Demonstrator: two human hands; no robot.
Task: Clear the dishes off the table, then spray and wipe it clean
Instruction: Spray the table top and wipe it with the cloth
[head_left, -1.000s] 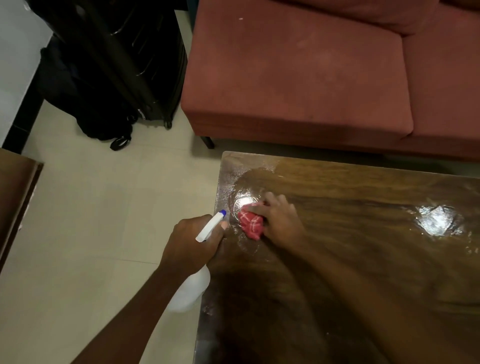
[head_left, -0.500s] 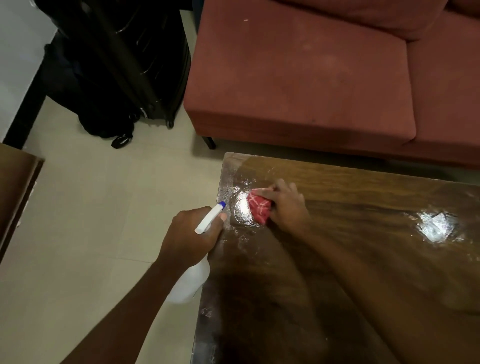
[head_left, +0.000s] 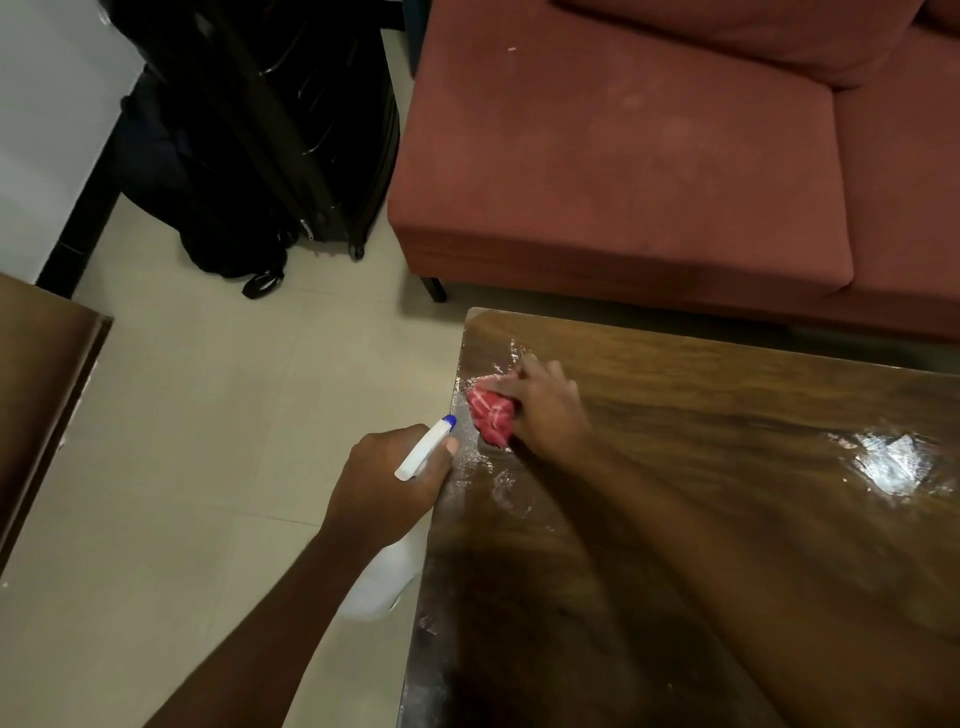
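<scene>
Wipe step looked to be in hand: right hand (head_left: 545, 410) gripped a bunched red cloth (head_left: 491, 415), pressed on the wet patch by the table (head_left: 727, 519)'s far-left corner. Left hand (head_left: 384, 483) was curled round the spray bottle (head_left: 382, 582), just off the table's left edge, nozzle twd the cloth. Next move prob. called for strokes across the rest of the top; bottle's fill level couldn't be told.

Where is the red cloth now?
In the head view, the red cloth sits under the right hand on the table, at its left edge, just beyond the spray bottle.
</scene>
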